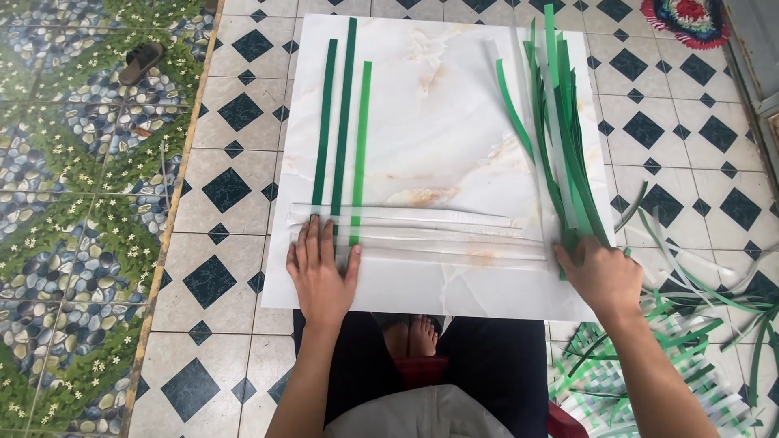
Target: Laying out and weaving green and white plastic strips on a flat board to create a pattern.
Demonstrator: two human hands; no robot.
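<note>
While three green strips [342, 122] already stand upright across the white horizontal strips [422, 231] on the marble-patterned board [438, 105], the weave looks to be only at its start; most of the board's width to the right of those three carries no upright strip yet, and the whole bundle of loose green and white strips [560, 130] lies fanned along the board's right edge, unused; the two darker green uprights sit side by side at the left, with a lighter green one just beside them, their lower ends crossing the white strips near the board's near edge; the left hand [322, 272] lies flat with fingers spread, palm pressing down on the lower ends of the uprights and the left ends of the white strips; the right hand [600, 272] rests at the foot of the loose bundle, fingers curled over the strip ends, though whether it pinches a single strip cannot be told; a finished green-and-white woven mat [649, 381] lies on the tiled floor [235, 170] by the right forearm.
</note>
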